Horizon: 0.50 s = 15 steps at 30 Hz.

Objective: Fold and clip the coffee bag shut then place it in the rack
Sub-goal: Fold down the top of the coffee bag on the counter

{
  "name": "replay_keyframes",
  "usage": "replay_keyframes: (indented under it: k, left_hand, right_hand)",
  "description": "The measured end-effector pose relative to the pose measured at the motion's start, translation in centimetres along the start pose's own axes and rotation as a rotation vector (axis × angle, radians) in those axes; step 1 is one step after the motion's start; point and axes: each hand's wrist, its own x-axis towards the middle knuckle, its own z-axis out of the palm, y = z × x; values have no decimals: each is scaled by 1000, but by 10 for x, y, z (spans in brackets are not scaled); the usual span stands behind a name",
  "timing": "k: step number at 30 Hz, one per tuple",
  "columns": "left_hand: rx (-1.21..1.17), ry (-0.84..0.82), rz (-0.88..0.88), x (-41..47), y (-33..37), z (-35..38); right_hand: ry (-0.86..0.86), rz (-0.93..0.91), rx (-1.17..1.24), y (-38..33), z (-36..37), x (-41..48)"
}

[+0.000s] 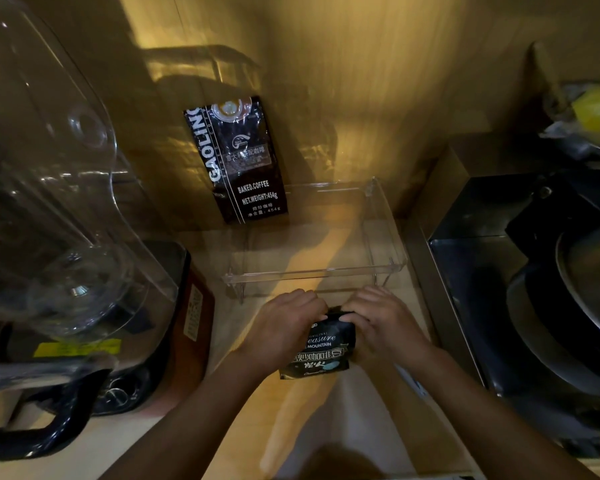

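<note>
glossy foil coffee bag [321, 351], clear plastic rack [312, 271], matt wooden counter [326, 427]

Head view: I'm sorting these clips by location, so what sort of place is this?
Probably a home kitchen counter: a glass jug appliance at left, dark cookware at right, a coffee bag against the wall behind a clear rack, and both hands on a smaller coffee bag.

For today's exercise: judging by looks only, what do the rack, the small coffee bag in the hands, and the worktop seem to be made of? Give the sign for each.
Rack: clear, glossy plastic, probably acrylic; the counter shows through it and its edges catch light. Its thin legs look like metal wire.
Small coffee bag: dark printed film or foil, slightly shiny and creased where both hands pinch its top.
Worktop: pale, matte, wood-look surface; real wood or laminate cannot be told.
</note>
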Motion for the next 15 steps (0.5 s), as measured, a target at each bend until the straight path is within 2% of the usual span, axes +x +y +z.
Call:
replay_keyframes:
  k: [4,7,13,15]
  left_hand:
    - [18,-23,27,6,10,7]
    - [-22,2,-16,8,10,10]
    - [10,90,22,3,-3,9]
    - [45,72,32,4,-3,8]
  right_hand:
    - [28,-21,31,-4,2,0]
    - [6,-47,13,-4,-1,1]
    - [3,-17,28,0,3,-2]
    - [6,8,48,1,3,-2]
